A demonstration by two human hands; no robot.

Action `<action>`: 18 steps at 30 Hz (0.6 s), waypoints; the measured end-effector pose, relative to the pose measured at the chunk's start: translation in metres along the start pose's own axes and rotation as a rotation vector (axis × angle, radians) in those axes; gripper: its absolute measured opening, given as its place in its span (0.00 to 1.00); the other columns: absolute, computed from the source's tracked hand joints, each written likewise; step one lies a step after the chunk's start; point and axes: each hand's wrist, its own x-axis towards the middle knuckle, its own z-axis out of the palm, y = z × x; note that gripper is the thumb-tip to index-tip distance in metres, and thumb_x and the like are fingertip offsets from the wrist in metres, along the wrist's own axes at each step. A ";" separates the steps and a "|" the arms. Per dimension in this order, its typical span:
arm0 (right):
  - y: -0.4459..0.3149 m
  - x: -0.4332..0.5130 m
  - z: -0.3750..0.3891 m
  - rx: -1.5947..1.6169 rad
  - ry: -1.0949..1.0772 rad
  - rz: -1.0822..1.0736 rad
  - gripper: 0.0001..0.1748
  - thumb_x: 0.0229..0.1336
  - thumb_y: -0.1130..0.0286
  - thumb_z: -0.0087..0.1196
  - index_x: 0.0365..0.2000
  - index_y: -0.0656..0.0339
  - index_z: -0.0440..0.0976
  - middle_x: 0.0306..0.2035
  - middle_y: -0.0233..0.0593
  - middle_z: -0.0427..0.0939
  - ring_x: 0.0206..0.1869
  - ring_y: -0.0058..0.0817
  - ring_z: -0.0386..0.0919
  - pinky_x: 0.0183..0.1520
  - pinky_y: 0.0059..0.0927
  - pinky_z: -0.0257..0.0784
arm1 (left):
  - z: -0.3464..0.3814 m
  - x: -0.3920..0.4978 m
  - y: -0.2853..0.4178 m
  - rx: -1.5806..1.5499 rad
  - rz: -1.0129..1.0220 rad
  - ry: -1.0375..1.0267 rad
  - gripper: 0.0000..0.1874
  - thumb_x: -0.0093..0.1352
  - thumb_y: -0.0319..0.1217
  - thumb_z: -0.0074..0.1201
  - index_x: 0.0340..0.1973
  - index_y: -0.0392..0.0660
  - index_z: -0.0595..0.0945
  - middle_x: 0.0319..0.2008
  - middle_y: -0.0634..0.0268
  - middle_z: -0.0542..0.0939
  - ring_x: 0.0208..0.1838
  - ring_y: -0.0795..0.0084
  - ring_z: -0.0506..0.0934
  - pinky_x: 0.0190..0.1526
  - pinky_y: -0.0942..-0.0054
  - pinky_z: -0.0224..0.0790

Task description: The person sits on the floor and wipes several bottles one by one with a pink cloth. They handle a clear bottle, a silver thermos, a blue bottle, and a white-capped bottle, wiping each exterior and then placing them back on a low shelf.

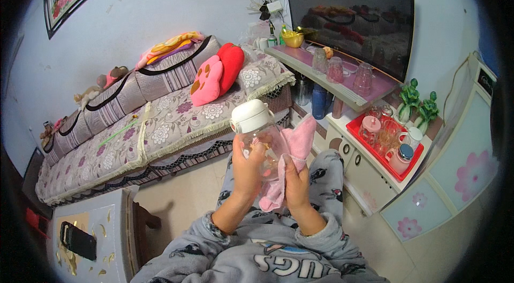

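A clear bottle [273, 164] with a white lid [251, 115] is tilted above my lap, its lid towards the upper left. My left hand [247, 164] is wrapped around its left side, with fingers bent in front of the clear wall. On the other side, my right hand [296, 184] grips a pink cloth [301, 138] pressed against the bottle. Part of the cloth sticks up beside the bottle and another part hangs below, between my hands. The cloth hides the bottle's right side and base.
A red tray [415, 156] with cups and a jug stands on a white cabinet [365, 170] at the right. Upturned glasses [334, 70] line the TV shelf [313, 76]. A covered sofa [172, 134] lies ahead to the left; a phone [79, 241] rests on a low table [116, 219].
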 end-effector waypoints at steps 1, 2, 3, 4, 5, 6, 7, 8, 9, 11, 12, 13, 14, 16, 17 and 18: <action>0.001 -0.001 0.000 0.146 -0.015 0.080 0.22 0.63 0.60 0.48 0.51 0.65 0.66 0.45 0.39 0.74 0.45 0.27 0.73 0.49 0.29 0.69 | 0.003 -0.003 0.002 0.012 0.026 0.006 0.23 0.64 0.30 0.50 0.54 0.46 0.64 0.38 0.68 0.72 0.37 0.79 0.71 0.29 0.78 0.68; 0.002 -0.001 -0.001 0.292 -0.030 0.159 0.23 0.64 0.58 0.46 0.52 0.64 0.65 0.47 0.39 0.73 0.47 0.28 0.73 0.50 0.30 0.69 | 0.005 -0.006 0.004 0.039 -0.016 0.051 0.27 0.60 0.27 0.54 0.55 0.45 0.63 0.40 0.67 0.70 0.41 0.78 0.69 0.33 0.78 0.68; 0.002 -0.002 -0.001 0.436 -0.044 0.237 0.25 0.65 0.55 0.43 0.54 0.63 0.64 0.49 0.39 0.72 0.48 0.29 0.73 0.52 0.31 0.69 | 0.004 -0.006 -0.002 0.119 0.070 0.080 0.29 0.59 0.27 0.55 0.55 0.44 0.63 0.41 0.66 0.70 0.42 0.77 0.68 0.36 0.77 0.67; 0.000 -0.004 0.000 0.461 -0.041 0.353 0.30 0.65 0.48 0.39 0.57 0.61 0.61 0.52 0.38 0.70 0.52 0.31 0.71 0.55 0.34 0.68 | 0.000 -0.003 -0.013 0.200 0.158 0.111 0.31 0.58 0.27 0.57 0.56 0.44 0.62 0.41 0.65 0.69 0.43 0.75 0.68 0.38 0.76 0.67; 0.002 -0.004 0.001 0.521 -0.019 0.425 0.30 0.65 0.48 0.38 0.57 0.60 0.61 0.53 0.38 0.70 0.51 0.32 0.71 0.55 0.36 0.68 | -0.005 0.000 -0.024 0.281 0.246 0.141 0.33 0.56 0.26 0.58 0.56 0.43 0.62 0.42 0.64 0.69 0.45 0.74 0.67 0.41 0.75 0.66; 0.006 -0.004 0.000 0.583 0.004 0.494 0.31 0.65 0.47 0.38 0.57 0.59 0.61 0.54 0.39 0.70 0.51 0.32 0.72 0.54 0.37 0.69 | -0.012 0.004 -0.031 0.424 0.353 0.099 0.39 0.53 0.27 0.62 0.58 0.42 0.59 0.42 0.63 0.68 0.46 0.70 0.67 0.47 0.72 0.62; 0.010 -0.003 -0.002 0.587 0.009 0.516 0.30 0.65 0.47 0.38 0.57 0.58 0.61 0.53 0.38 0.70 0.51 0.32 0.72 0.54 0.38 0.69 | -0.015 0.005 -0.035 0.423 0.353 0.094 0.39 0.53 0.27 0.62 0.58 0.42 0.59 0.42 0.62 0.68 0.46 0.70 0.67 0.47 0.72 0.62; 0.015 -0.002 -0.004 0.590 0.013 0.539 0.30 0.65 0.47 0.38 0.57 0.58 0.61 0.53 0.38 0.70 0.50 0.33 0.72 0.53 0.39 0.69 | -0.016 0.005 -0.037 0.421 0.354 0.089 0.39 0.53 0.27 0.62 0.58 0.41 0.59 0.43 0.62 0.69 0.47 0.70 0.67 0.47 0.72 0.62; 0.019 -0.002 -0.005 0.592 0.018 0.563 0.29 0.65 0.47 0.38 0.57 0.57 0.61 0.52 0.38 0.71 0.50 0.33 0.72 0.53 0.40 0.70 | -0.018 0.006 -0.039 0.418 0.355 0.086 0.40 0.53 0.28 0.63 0.58 0.41 0.59 0.43 0.62 0.69 0.47 0.70 0.67 0.47 0.72 0.62; 0.022 -0.004 -0.006 0.431 0.075 0.590 0.26 0.67 0.51 0.38 0.56 0.58 0.62 0.51 0.37 0.72 0.50 0.32 0.73 0.52 0.38 0.70 | -0.018 0.013 -0.039 0.458 0.452 0.113 0.40 0.52 0.28 0.63 0.58 0.39 0.59 0.45 0.61 0.69 0.48 0.70 0.67 0.48 0.73 0.61; 0.024 -0.006 -0.006 0.408 0.033 0.521 0.25 0.67 0.53 0.38 0.56 0.59 0.62 0.51 0.37 0.72 0.49 0.31 0.73 0.52 0.36 0.71 | -0.018 0.016 -0.040 0.478 0.502 0.125 0.41 0.52 0.29 0.64 0.58 0.39 0.59 0.46 0.60 0.69 0.48 0.70 0.67 0.48 0.73 0.61; 0.028 -0.009 -0.003 0.384 -0.009 0.453 0.23 0.68 0.56 0.38 0.55 0.59 0.62 0.50 0.36 0.72 0.49 0.30 0.73 0.51 0.34 0.71 | -0.020 0.019 -0.042 0.467 0.500 0.122 0.41 0.52 0.29 0.64 0.58 0.38 0.59 0.47 0.60 0.69 0.49 0.70 0.67 0.48 0.73 0.61; 0.029 -0.011 -0.002 0.360 -0.051 0.384 0.21 0.68 0.58 0.39 0.55 0.60 0.62 0.50 0.36 0.72 0.49 0.29 0.73 0.50 0.32 0.71 | -0.023 0.022 -0.044 0.456 0.498 0.120 0.41 0.52 0.29 0.64 0.58 0.38 0.59 0.48 0.59 0.69 0.49 0.70 0.68 0.48 0.73 0.61; 0.021 -0.012 0.004 0.364 -0.054 0.378 0.18 0.67 0.63 0.42 0.53 0.62 0.64 0.44 0.33 0.73 0.43 0.21 0.74 0.44 0.26 0.72 | -0.026 0.024 -0.044 0.447 0.479 0.128 0.42 0.52 0.28 0.64 0.59 0.38 0.59 0.49 0.59 0.69 0.50 0.70 0.68 0.49 0.72 0.61; 0.017 -0.012 0.006 0.366 -0.055 0.375 0.17 0.67 0.65 0.43 0.52 0.62 0.65 0.42 0.31 0.74 0.40 0.18 0.74 0.40 0.23 0.72 | -0.027 0.025 -0.042 0.517 0.504 0.138 0.42 0.52 0.28 0.64 0.59 0.38 0.59 0.49 0.59 0.69 0.49 0.70 0.68 0.48 0.73 0.62; 0.015 -0.012 0.007 0.342 -0.057 0.344 0.17 0.66 0.66 0.44 0.52 0.63 0.64 0.43 0.32 0.73 0.41 0.18 0.73 0.42 0.22 0.71 | -0.028 0.025 -0.038 0.586 0.526 0.145 0.42 0.52 0.28 0.64 0.59 0.38 0.59 0.49 0.59 0.69 0.49 0.70 0.68 0.48 0.73 0.62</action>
